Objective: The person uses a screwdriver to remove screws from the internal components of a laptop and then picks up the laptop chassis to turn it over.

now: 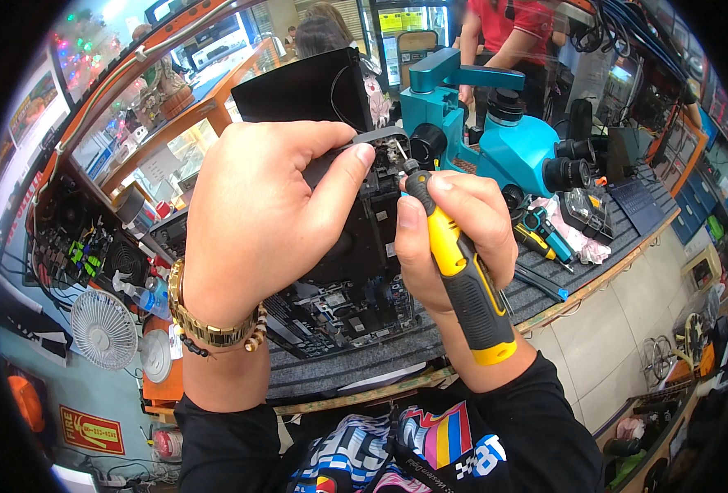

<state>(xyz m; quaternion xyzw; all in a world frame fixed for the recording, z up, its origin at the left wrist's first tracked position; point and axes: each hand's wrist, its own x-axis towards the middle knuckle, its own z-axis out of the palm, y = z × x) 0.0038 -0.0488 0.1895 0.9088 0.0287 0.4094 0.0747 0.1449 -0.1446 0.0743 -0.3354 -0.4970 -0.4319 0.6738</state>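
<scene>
An opened laptop (331, 292) with bare circuit boards and dark inner parts lies on the ribbed grey mat in front of me. My left hand (257, 214), with a gold watch and a beaded bracelet at its wrist, is closed, thumb and forefinger pinching the dark far edge (380, 134) of the laptop. Much of the laptop is hidden under this hand. My right hand (467, 222) grips a yellow and black power screwdriver (475, 300). Its tip points up and left, close to the small metal parts at the laptop's far corner; whether it touches them I cannot tell.
A teal microscope (516, 148) stands right behind my right hand. Beside it lie a yellow and black tool (534, 240), a teal tool (549, 234) and a pink cloth (586, 246). A black screen (306, 94) rises behind the laptop; a white fan (103, 329) is at left.
</scene>
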